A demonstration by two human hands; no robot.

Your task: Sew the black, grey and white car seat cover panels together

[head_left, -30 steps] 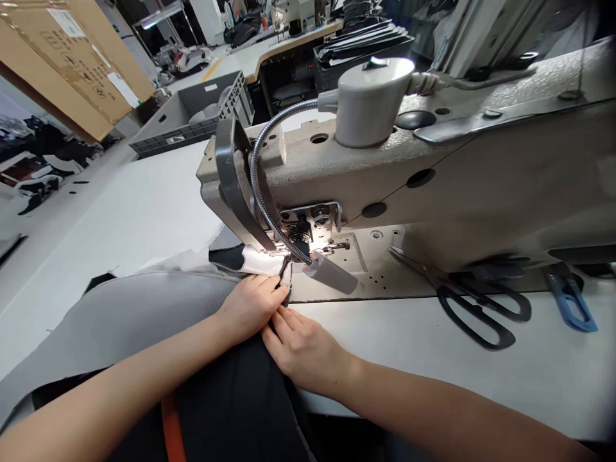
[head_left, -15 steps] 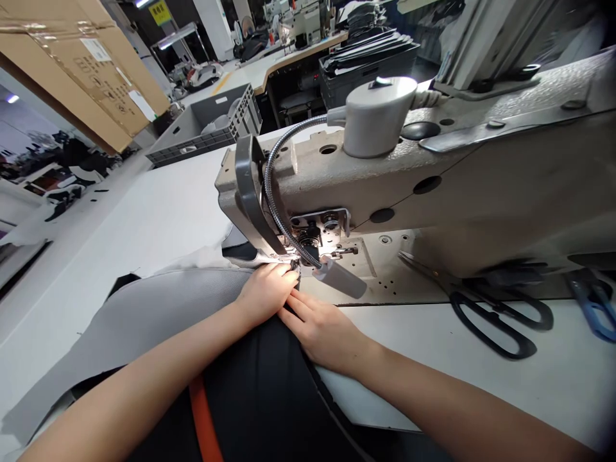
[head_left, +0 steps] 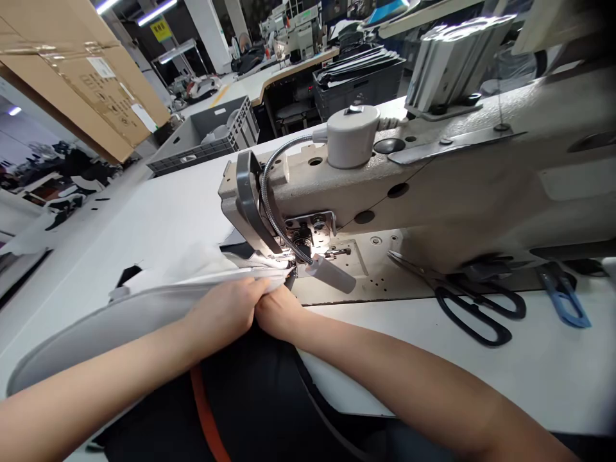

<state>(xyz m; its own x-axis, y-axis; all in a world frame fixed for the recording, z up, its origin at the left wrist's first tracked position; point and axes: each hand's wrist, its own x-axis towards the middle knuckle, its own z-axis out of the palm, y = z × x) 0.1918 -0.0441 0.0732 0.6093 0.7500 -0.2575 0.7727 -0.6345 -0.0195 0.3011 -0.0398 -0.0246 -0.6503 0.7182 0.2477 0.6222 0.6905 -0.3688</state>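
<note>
A grey fabric piece [head_left: 120, 321] with a pale edge runs up to the needle area of a sewing machine [head_left: 337, 186]. My left hand [head_left: 228, 308] is closed on the fabric's edge, just left of the needle area. My right hand [head_left: 279, 311] touches it, with curled fingers partly hidden under the fabric; what they hold, if anything, does not show. Black material [head_left: 255, 391] with an orange strip [head_left: 206, 417] hangs below both hands. A small lamp [head_left: 332, 274] on a bent metal hose lights the needle.
Black-handled scissors [head_left: 474, 311] and a blue-handled tool [head_left: 565, 298] lie right of the machine bed. Behind stand a grey crate [head_left: 202, 131], a cardboard box [head_left: 101, 83] and a dark bin of stacked pieces [head_left: 359, 80].
My left hand has moved left and lifted the grey fabric's edge. My right hand has shifted left and curled under it. The camera view has shifted slightly.
</note>
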